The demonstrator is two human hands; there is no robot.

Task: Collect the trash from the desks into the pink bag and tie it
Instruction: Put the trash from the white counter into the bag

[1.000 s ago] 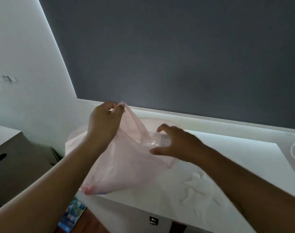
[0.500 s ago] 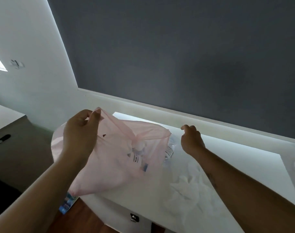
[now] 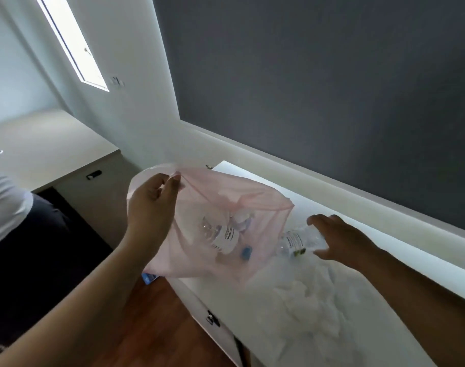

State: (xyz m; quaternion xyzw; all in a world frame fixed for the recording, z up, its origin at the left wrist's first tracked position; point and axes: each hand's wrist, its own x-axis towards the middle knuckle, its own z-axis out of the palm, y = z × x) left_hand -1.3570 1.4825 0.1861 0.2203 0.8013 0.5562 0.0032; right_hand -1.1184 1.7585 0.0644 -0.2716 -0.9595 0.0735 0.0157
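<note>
My left hand point(image 3: 153, 207) pinches the rim of the thin pink bag point(image 3: 255, 202) and holds its mouth open over the left end of the white desk point(image 3: 379, 234). Inside the bag lie a clear plastic bottle point(image 3: 223, 237), a blue cap point(image 3: 246, 252) and some pale scraps. My right hand point(image 3: 340, 239) closes around a second clear plastic bottle point(image 3: 296, 242) lying on the desk just right of the bag's mouth. Crumpled white tissue point(image 3: 310, 300) lies on the desk in front of that hand.
A dark grey wall panel point(image 3: 332, 88) rises behind the desk. A second, beige desk point(image 3: 45, 144) stands at the left. A person in a white shirt point(image 3: 3, 202) sits at the far left. Wooden floor point(image 3: 151, 327) shows below, with a blue item point(image 3: 149, 278) under the bag.
My right hand moved from the desk's back edge down onto the bottle beside the bag. The view swung left. My left hand kept hold of the bag's rim.
</note>
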